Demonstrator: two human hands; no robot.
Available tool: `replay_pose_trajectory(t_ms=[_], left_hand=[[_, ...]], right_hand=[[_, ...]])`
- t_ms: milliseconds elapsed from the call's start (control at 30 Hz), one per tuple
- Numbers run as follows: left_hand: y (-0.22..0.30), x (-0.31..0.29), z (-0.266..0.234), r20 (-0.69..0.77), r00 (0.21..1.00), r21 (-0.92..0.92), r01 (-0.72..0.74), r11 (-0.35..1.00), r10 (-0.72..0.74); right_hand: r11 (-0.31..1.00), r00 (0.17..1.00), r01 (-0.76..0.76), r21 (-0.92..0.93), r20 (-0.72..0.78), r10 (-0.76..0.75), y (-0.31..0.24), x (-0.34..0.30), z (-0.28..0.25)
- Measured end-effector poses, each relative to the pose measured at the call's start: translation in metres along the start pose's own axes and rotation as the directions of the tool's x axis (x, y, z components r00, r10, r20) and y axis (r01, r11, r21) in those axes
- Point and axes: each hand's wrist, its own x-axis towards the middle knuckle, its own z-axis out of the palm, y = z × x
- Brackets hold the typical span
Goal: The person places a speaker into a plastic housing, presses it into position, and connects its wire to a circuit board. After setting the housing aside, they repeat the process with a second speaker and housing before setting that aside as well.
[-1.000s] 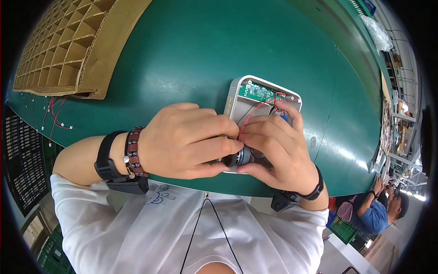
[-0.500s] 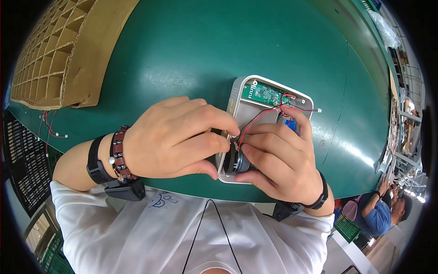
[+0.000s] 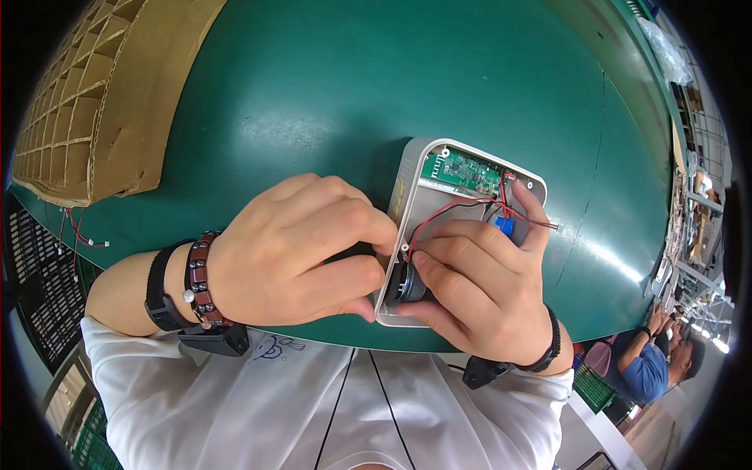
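A white plastic housing [image 3: 407,184] lies open on the green table [image 3: 329,102] near its front edge. Inside it sit a green circuit board [image 3: 462,171], red and black wires [image 3: 450,210] and a small blue part [image 3: 505,225]. A round black speaker [image 3: 406,283] rests at the housing's near end. My left hand [image 3: 298,251] grips the housing's left side, thumb and fingers pinched at its wall. My right hand [image 3: 478,290] reaches into the housing, fingers lying on the speaker and over the wires.
A cardboard tray with a grid of cells [image 3: 86,110] stands at the far left of the table. Loose red wires [image 3: 74,235] hang at the table's left edge. Another person in blue [image 3: 650,368] works at the lower right. Dark crates [image 3: 39,298] stand below left.
The housing and both hands sit a little farther from me on the table. My right fingers have spread over the speaker and wires, and more of the circuit board shows.
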Motion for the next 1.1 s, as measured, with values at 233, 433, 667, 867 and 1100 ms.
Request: replay_pose_trajectory(t_ms=[233,433,667,867,1100], left_hand=[[0.0,-0.002,0.002,-0.02,0.998,0.065,-0.058,0.996,0.059],[-0.002,-0.006,-0.007,0.198,0.98,0.023,-0.031,0.999,0.026],[-0.002,-0.008,-0.015,0.282,0.957,0.068,0.049,0.997,-0.066],[0.0,-0.008,-0.005,0.224,0.973,0.079,0.032,0.996,-0.049],[0.023,0.01,-0.027,0.384,0.92,0.234,-0.011,0.972,-0.082]], right_hand=[[0.999,0.999,-0.048,-0.008,0.017,0.048,-0.004,0.001,0.001],[0.995,0.995,-0.099,0.021,0.031,0.099,-0.004,0.005,0.004],[0.99,0.985,-0.137,-0.011,0.108,0.138,-0.011,0.013,-0.003],[0.989,0.989,-0.141,-0.038,0.04,0.143,-0.009,0.007,-0.003],[0.995,0.97,-0.05,-0.086,-0.243,0.028,-0.01,-0.022,-0.012]])
